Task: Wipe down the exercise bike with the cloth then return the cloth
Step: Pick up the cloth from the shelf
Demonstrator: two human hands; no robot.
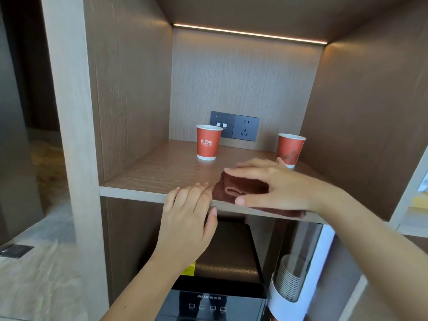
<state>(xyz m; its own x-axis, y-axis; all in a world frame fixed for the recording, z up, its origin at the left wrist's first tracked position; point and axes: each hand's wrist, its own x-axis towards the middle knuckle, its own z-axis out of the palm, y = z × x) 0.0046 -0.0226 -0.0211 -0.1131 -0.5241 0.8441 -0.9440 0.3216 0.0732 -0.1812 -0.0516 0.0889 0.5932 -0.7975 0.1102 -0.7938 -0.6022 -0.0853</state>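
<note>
- brown cloth (240,188) sits folded at front edge of wood shelf (150,181), head view.
- r hand (278,184) lies over it, fingers straight, thumb at front; l hand (185,218) rests fingertips on shelf lip just beside, holding nothing.
- bike not in view; pickup or return, can't tell. if pickup: close round cloth, lift clear of red cups (207,142).
</note>
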